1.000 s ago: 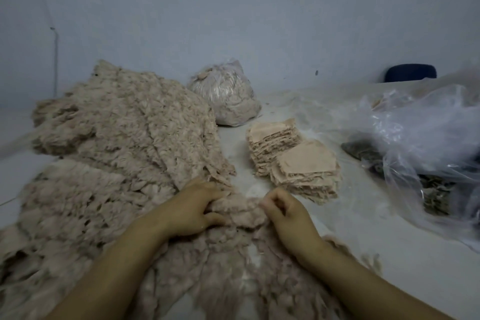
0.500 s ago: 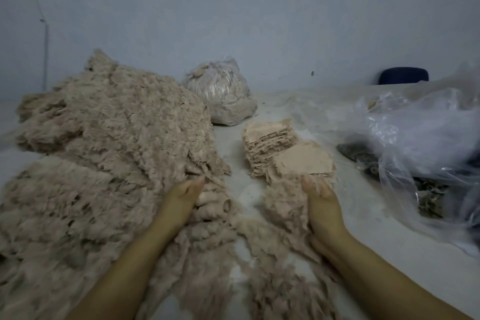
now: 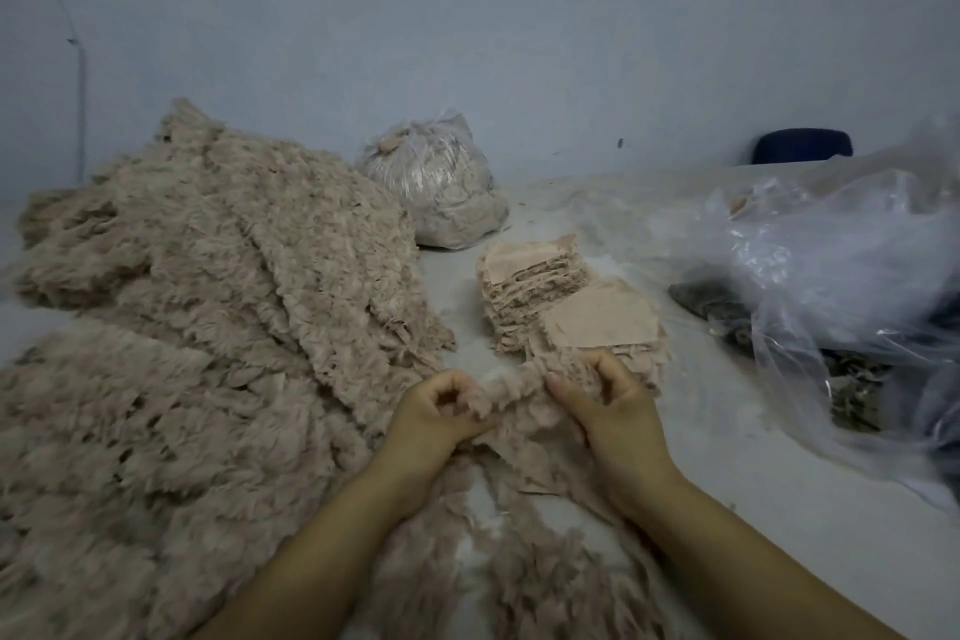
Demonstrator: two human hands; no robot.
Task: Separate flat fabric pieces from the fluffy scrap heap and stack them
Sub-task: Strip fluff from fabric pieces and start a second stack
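Both hands are back together now at the near centre: half a second ago they were apart, the right one out by the stacks, and now the left hand [image 3: 434, 418] and right hand [image 3: 610, 403] each pinch an end of one fluffy piece [image 3: 514, 392], lifted just off the table [image 3: 753, 473]. That reads as a fresh piece being worked apart. To the left sprawls the scrap heap [image 3: 197, 327], hardly dented. Just beyond the right hand sit the two stacks [image 3: 566, 307] of flat pieces; farther back, a tied plastic bag [image 3: 434, 185].

Both hands, left [image 3: 434, 424] and right [image 3: 618, 411], are bare, as are the sleeveless forearms, with nothing worn.
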